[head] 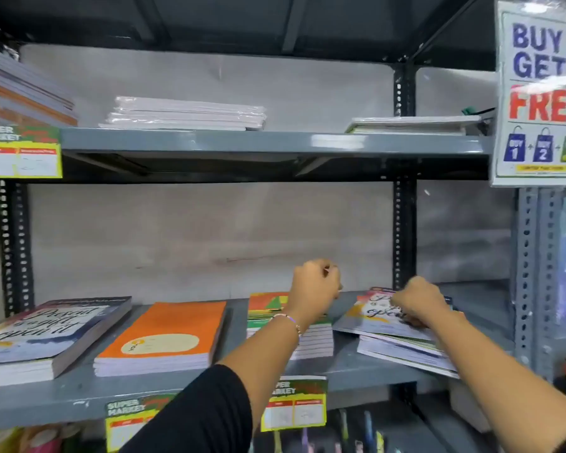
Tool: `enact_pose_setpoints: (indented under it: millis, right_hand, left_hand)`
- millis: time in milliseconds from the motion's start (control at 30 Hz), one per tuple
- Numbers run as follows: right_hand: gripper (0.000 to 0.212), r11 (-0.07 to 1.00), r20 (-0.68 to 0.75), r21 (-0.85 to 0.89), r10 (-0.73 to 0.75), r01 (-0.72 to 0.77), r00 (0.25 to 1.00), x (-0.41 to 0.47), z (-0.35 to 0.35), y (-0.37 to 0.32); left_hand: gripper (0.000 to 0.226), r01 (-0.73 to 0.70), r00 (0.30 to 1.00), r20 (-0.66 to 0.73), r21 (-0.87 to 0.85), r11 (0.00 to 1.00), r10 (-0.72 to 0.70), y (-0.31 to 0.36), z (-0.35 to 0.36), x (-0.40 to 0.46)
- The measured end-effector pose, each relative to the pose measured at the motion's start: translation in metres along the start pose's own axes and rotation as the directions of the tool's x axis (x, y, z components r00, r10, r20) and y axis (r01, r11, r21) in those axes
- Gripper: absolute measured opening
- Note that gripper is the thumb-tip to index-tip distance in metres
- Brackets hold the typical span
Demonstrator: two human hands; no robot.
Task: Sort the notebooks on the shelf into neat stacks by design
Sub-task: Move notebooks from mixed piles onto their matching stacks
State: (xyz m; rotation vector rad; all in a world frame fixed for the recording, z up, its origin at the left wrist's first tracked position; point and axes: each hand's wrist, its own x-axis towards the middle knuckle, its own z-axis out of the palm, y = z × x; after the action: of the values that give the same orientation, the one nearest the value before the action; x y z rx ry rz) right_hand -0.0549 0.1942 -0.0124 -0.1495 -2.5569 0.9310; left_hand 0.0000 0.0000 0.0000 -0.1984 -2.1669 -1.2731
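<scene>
Four groups of notebooks lie on the grey shelf (79, 397). At the left is a neat stack with a lettered cover (43, 331), then an orange stack (167, 335), then a stack with a green, orange and yellow cover (265, 305). At the right sits a skewed pile (402, 351) that juts over the shelf's front edge. My left hand (314, 286) hovers over the back of the green and orange stack, fingers curled shut, with nothing seen in it. My right hand (419, 302) grips the lettered notebook (370, 317) on top of the skewed pile.
The upper shelf holds white wrapped packs (183, 114), a flat pile at the right (412, 124) and a tilted stack at the far left (17, 89). A "buy 2 get 1 free" sign (543, 93) hangs at the right upright. Price labels (294, 403) hang off the shelf's front edge.
</scene>
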Motion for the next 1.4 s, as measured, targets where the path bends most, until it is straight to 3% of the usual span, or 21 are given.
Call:
enact_pose_setpoints:
  millis: [33,100,200,233,300,367,500,667,733,833,900,967,1033,1267,1367,1400]
  right_hand:
    - [0.017,0.998,0.030,-0.057,0.037,-0.036,0.999,-0.002,-0.008,0.013]
    - [0.028,0.985,0.073,-0.140,0.116,-0.105,0.991,-0.002,-0.023,0.039]
    - [0.075,0.966,0.176,-0.215,0.186,-0.146,0.967,0.003,-0.038,0.066]
    - [0.081,0.966,0.193,-0.224,0.177,-0.132,0.965,0.006,-0.040,0.069]
    - [0.077,0.969,0.223,-0.204,0.186,-0.140,0.957,0.011,-0.044,0.070]
    - [0.072,0.971,0.246,-0.130,0.227,-0.200,0.942,0.015,-0.044,0.070]
    - [0.042,0.881,0.330,0.245,0.318,-0.406,0.889,0.024,-0.041,0.081]
    - [0.026,0.799,0.412,0.353,0.334,-0.487,0.848,0.015,-0.051,0.079]
    - [0.021,0.718,0.429,0.520,0.249,-0.463,0.868,0.012,-0.053,0.062]
    - [0.032,0.606,0.402,0.715,0.051,-0.349,0.914,0.003,-0.050,0.018]
    - [0.020,0.568,0.366,0.780,-0.072,-0.264,0.928,-0.010,-0.040,-0.025]
    - [0.019,0.502,0.382,0.829,-0.191,-0.245,0.904,-0.024,-0.022,-0.071]
    - [0.025,0.455,0.427,0.847,-0.275,-0.275,0.861,-0.043,0.000,-0.116]
    - [0.006,0.484,0.541,0.819,-0.477,-0.307,0.692,-0.141,0.113,-0.277]
    - [0.030,0.516,0.549,0.811,-0.505,-0.277,0.666,-0.181,0.164,-0.335]
    - [0.029,0.516,0.562,0.806,-0.513,-0.290,0.649,-0.193,0.182,-0.352]
  left_hand:
    - [0.025,0.043,0.998,0.045,-0.005,0.999,-0.043,0.001,0.015,0.004]
    - [0.025,0.085,0.992,0.081,0.168,0.982,-0.100,0.005,0.042,0.010]
    - [0.033,0.185,0.932,0.214,0.416,0.890,-0.294,-0.007,0.079,0.018]
    - [0.037,0.184,0.892,0.278,0.495,0.849,-0.356,-0.013,0.087,0.021]
    - [0.046,0.146,0.836,0.348,0.604,0.783,-0.424,-0.023,0.100,0.023]
    - [0.046,0.170,0.827,0.332,0.621,0.765,-0.453,-0.024,0.107,0.026]
    - [0.033,0.177,0.872,0.276,0.595,0.784,-0.405,-0.014,0.103,0.038]
    - [0.025,0.307,0.911,0.117,0.447,0.840,-0.396,-0.006,0.075,0.036]
    - [0.021,0.359,0.914,0.056,0.346,0.867,-0.401,-0.009,0.051,0.034]
    - [0.031,0.411,0.912,-0.030,0.110,0.905,-0.410,-0.016,-0.001,0.031]
    - [0.022,0.417,0.907,-0.058,-0.022,0.909,-0.417,-0.019,-0.047,0.028]
    - [0.011,0.436,0.891,-0.091,-0.103,0.894,-0.445,-0.021,-0.100,0.019]
    - [0.020,0.449,0.870,-0.156,-0.140,0.883,-0.467,-0.029,-0.157,0.007]
    - [0.025,0.567,0.745,-0.483,0.096,0.818,-0.460,-0.084,-0.360,-0.042]
    - [0.024,0.656,0.698,-0.585,0.291,0.697,-0.412,-0.110,-0.428,-0.058]
    - [0.028,0.676,0.695,-0.602,0.359,0.643,-0.394,-0.121,-0.447,-0.062]
